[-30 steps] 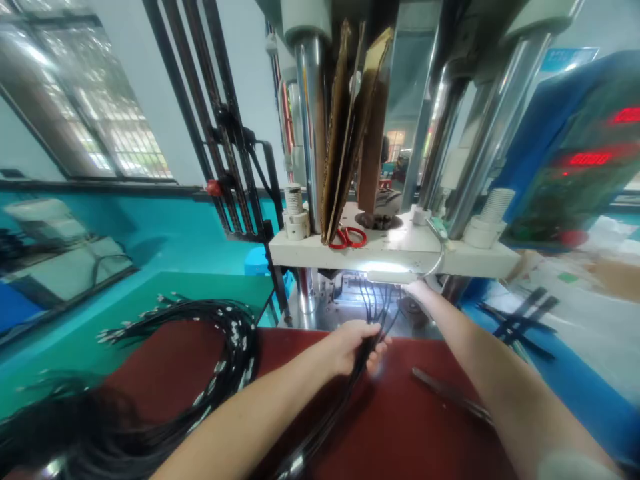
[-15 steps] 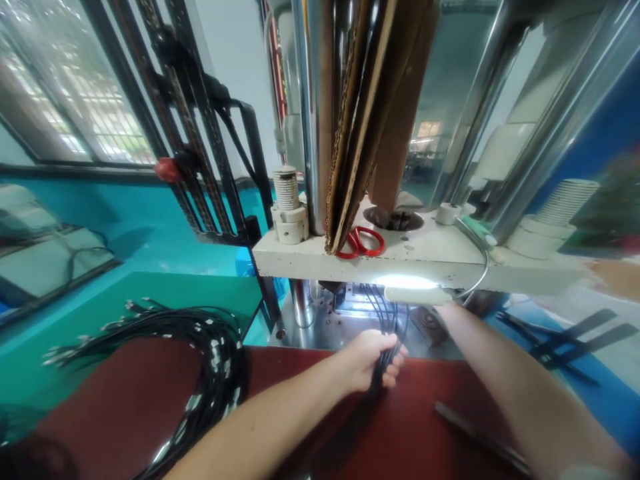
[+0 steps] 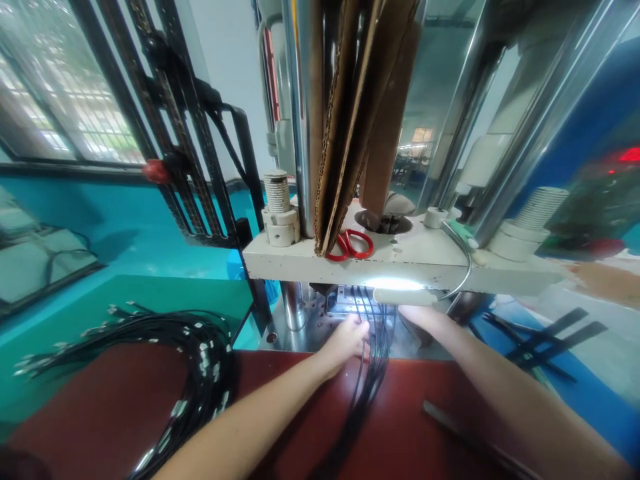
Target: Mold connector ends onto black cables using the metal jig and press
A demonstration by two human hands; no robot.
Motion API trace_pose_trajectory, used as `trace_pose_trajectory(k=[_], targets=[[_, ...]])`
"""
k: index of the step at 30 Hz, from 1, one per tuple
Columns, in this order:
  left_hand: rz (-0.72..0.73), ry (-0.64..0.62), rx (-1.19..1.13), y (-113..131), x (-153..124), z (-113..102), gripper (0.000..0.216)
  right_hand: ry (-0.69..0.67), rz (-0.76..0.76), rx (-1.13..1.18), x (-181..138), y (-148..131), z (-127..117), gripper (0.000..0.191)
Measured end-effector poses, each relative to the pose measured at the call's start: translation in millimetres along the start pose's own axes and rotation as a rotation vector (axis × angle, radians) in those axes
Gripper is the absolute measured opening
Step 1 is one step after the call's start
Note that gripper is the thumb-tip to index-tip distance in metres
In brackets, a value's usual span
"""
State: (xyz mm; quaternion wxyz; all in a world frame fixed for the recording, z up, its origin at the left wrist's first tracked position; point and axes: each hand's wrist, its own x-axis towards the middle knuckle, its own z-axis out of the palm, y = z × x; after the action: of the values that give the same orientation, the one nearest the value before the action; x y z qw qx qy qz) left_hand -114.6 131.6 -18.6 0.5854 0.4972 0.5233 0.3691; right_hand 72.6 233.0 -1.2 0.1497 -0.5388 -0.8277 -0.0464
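My left hand (image 3: 345,341) reaches forward under the white machine plate (image 3: 400,267), its fingers on the black cables (image 3: 373,347) that run from the red table (image 3: 310,427) into the lit mould area (image 3: 350,303). My right hand (image 3: 423,319) lies just right of the cables, beneath the lamp (image 3: 403,293); its fingers are mostly hidden. Whether either hand grips a cable is unclear.
A large bundle of black cables with white tags (image 3: 195,360) lies at the left of the table. Red scissors (image 3: 353,245) and folded cardboard (image 3: 350,120) rest on the plate. A dark flat tool (image 3: 465,433) lies at the right. Chrome columns (image 3: 500,133) rise behind.
My left hand let go of its fist around the cable bunch and moved forward towards the mould. My right hand drew back slightly into view. The camera came closer.
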Motion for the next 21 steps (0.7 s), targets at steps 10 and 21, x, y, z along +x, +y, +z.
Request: trace_pose_trajectory(k=[10, 21], targets=[[0.876, -0.017, 1.406, 9.0, 31.9, -40.1, 0.057, 0.023, -0.258, -0.207, -21.6, -15.5, 10.9, 0.033], [0.875, 0.025, 1.331, 19.5, 45.5, -39.4, 0.052, -0.033, -0.265, -0.231, -25.2, -11.5, 1.9, 0.026]])
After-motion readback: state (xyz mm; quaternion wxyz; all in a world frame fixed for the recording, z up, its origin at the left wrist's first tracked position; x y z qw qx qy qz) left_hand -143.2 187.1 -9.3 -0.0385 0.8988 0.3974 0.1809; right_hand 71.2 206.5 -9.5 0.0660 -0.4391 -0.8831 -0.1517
